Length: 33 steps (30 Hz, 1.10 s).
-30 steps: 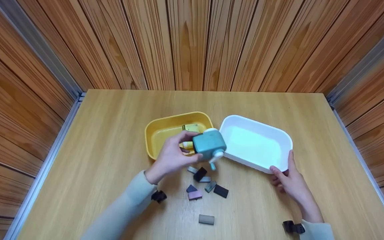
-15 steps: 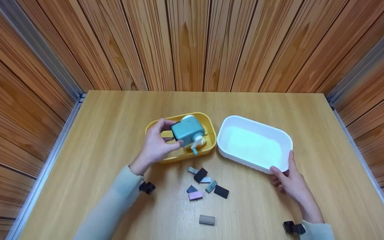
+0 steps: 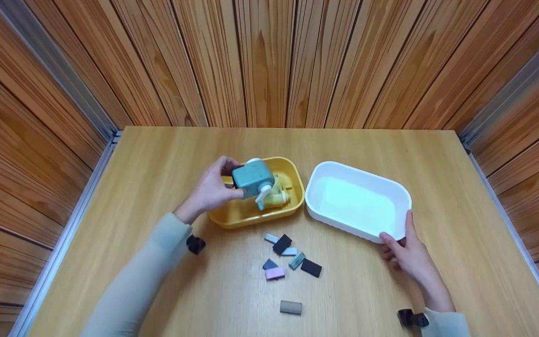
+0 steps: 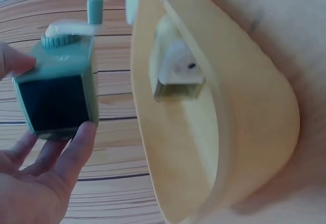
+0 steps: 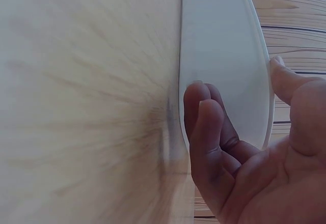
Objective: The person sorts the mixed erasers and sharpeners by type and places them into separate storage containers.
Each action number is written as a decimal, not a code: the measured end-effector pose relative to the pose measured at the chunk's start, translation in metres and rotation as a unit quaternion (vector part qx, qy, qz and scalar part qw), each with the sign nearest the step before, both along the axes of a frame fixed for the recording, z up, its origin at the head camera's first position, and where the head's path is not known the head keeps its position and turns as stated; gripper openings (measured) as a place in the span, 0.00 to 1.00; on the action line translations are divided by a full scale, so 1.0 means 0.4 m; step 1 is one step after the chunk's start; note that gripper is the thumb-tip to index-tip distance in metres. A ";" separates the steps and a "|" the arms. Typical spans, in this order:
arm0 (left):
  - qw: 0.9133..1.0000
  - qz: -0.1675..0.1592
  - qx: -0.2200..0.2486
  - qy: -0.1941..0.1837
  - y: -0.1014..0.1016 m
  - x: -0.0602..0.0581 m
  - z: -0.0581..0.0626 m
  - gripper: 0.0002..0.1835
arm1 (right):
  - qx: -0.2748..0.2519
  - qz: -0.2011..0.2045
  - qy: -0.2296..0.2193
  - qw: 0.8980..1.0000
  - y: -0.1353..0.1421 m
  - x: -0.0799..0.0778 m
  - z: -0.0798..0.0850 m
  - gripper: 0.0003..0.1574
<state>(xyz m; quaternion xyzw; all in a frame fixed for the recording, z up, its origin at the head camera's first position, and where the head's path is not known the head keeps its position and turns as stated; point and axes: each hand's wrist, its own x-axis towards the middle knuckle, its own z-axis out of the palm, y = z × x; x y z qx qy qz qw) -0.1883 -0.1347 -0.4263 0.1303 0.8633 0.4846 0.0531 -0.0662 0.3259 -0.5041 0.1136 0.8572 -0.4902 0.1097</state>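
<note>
Two bins stand on the table (image 3: 367, 285), the white bin (image 3: 358, 203) just to the right of the yellow bin (image 3: 234, 216); whether their rims touch, I cannot tell. Taking the yellow bin as the mark, the work looks to be partway.

Settled so far: a yellow gadget (image 3: 275, 200) lies within the yellow bin, towards its right end, partly hidden in the head view. In the left wrist view its white face with a dark hole shows inside the wall.

Unsettled: the sharpener (image 3: 253, 179), as its shape suggests, is in the air over the rear of the yellow bin, apart from it, with its crank (image 3: 263, 193) towards the near side. The left hand (image 3: 209, 187) has thumb and fingers clamped on it from the left, so I judge this item not yet placed.

Also outside both bins are the blocks, loose on the table on the near side of the yellow bin: two black blocks (image 3: 311, 268), a pink block (image 3: 275, 273), a dark triangle (image 3: 269, 265) and some bluish ones in a cluster, with a grey block (image 3: 291, 307) farthest from the bin.

Well to the right of the yellow bin, the right hand (image 3: 412, 262) grips the white bin's far-right end, thumb at the rim and fingers curled against the outer wall.
</note>
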 end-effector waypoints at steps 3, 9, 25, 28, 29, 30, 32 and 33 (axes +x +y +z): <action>0.999 -0.017 -0.044 -0.008 -0.005 -0.012 -0.002 0.34 | -0.001 0.001 -0.005 1.000 -0.002 -0.001 -0.001 0.65; 0.996 -0.034 -0.070 -0.047 -0.017 -0.032 -0.003 0.32 | -0.009 0.004 -0.006 1.000 -0.001 0.000 0.001 0.65; 0.985 -0.057 -0.089 -0.140 -0.041 -0.088 -0.010 0.32 | -0.015 0.007 -0.002 1.000 -0.002 0.000 -0.002 0.65; 0.981 -0.063 -0.083 -0.161 -0.053 -0.096 -0.012 0.32 | -0.012 0.007 0.001 1.000 -0.002 -0.001 -0.004 0.65; 0.980 -0.063 -0.082 -0.168 -0.058 -0.098 -0.013 0.32 | -0.011 0.007 -0.001 1.000 -0.001 -0.001 -0.004 0.65; 0.979 -0.063 -0.082 -0.176 -0.062 -0.099 -0.015 0.33 | -0.011 0.007 -0.003 1.000 0.000 -0.002 -0.003 0.65; 0.977 -0.065 -0.084 -0.187 -0.070 -0.102 -0.020 0.33 | -0.009 0.007 -0.006 1.000 0.001 -0.001 -0.001 0.65; 0.975 -0.068 -0.087 -0.192 -0.073 -0.102 -0.024 0.33 | -0.008 0.006 -0.007 1.000 0.002 -0.001 0.000 0.65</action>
